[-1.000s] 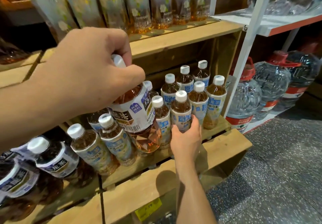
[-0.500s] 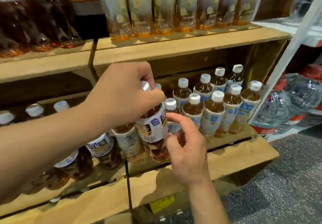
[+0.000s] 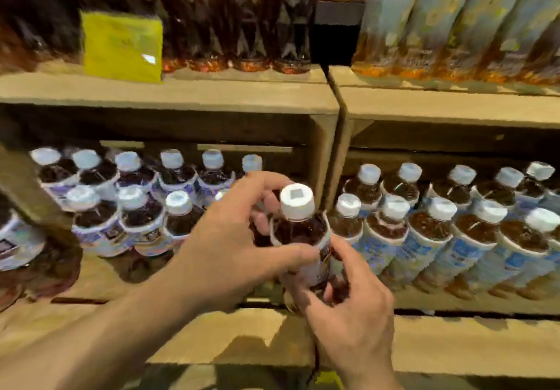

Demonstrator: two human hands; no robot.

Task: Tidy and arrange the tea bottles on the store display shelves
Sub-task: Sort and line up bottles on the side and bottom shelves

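A dark tea bottle (image 3: 298, 227) with a white cap is held upright in front of the lower wooden shelf (image 3: 91, 280). My left hand (image 3: 230, 256) grips it round the shoulder, thumb across the label. My right hand (image 3: 348, 307) holds its lower body from below. Several dark tea bottles with purple-and-white labels (image 3: 133, 216) stand in the left crate. Several lighter tea bottles with blue labels (image 3: 436, 232) fill the right crate. The held bottle's base is hidden by my hands.
A wooden divider (image 3: 336, 153) separates the two crates. The upper shelf (image 3: 169, 95) carries large dark bottles, a yellow price card (image 3: 122, 47) and tall pale-labelled bottles (image 3: 454, 22). A front ledge (image 3: 454, 347) runs below.
The view has swung left onto both crates. My left hand slid from the cap down to the bottle's shoulder, and my right hand closed round its lower body.
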